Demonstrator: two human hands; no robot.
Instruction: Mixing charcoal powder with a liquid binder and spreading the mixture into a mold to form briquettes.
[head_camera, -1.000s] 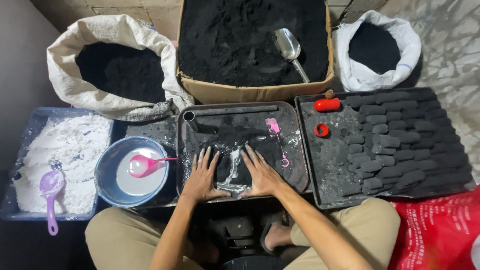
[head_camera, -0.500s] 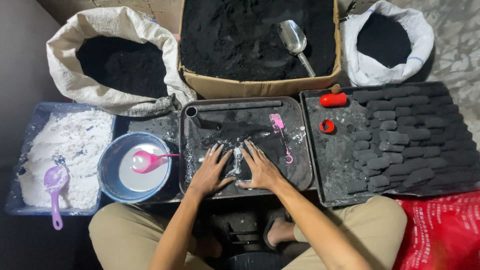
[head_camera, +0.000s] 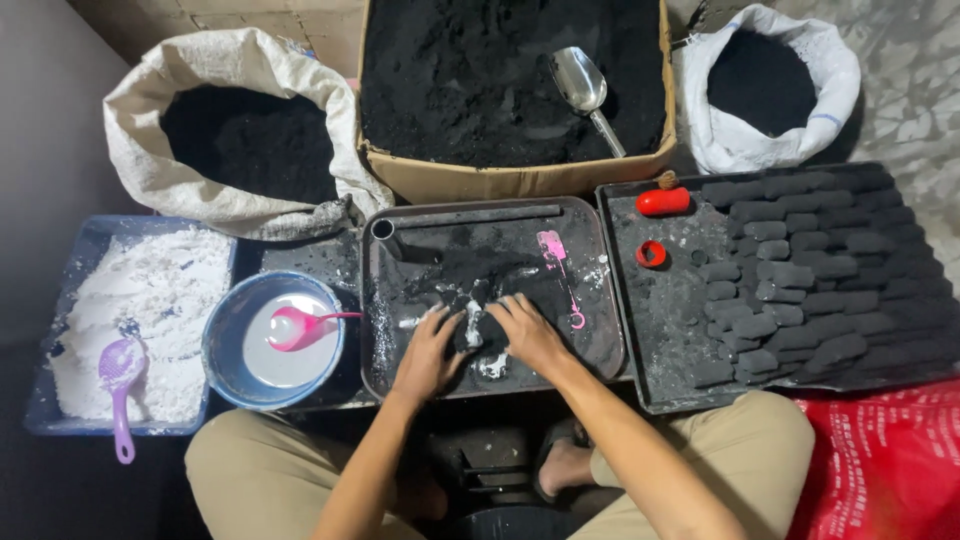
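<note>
Pressing a damp black lump (head_camera: 470, 328) at the middle of the metal tray (head_camera: 610, 300), our 2 hands, left (head_camera: 428, 350) and right (head_camera: 528, 330), cup it between curled fingers; we judge it soft, crumbly, best held from both sides.

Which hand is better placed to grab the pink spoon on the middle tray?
Right. The right hand lies just beside the pink spoon; the left hand sits farther away, across the black lump.

Black powder (head_camera: 470, 325); pink spoon (head_camera: 290, 327); purple scoop (head_camera: 118, 375); red cap (head_camera: 651, 254); blue bowl (head_camera: 222, 335).
</note>
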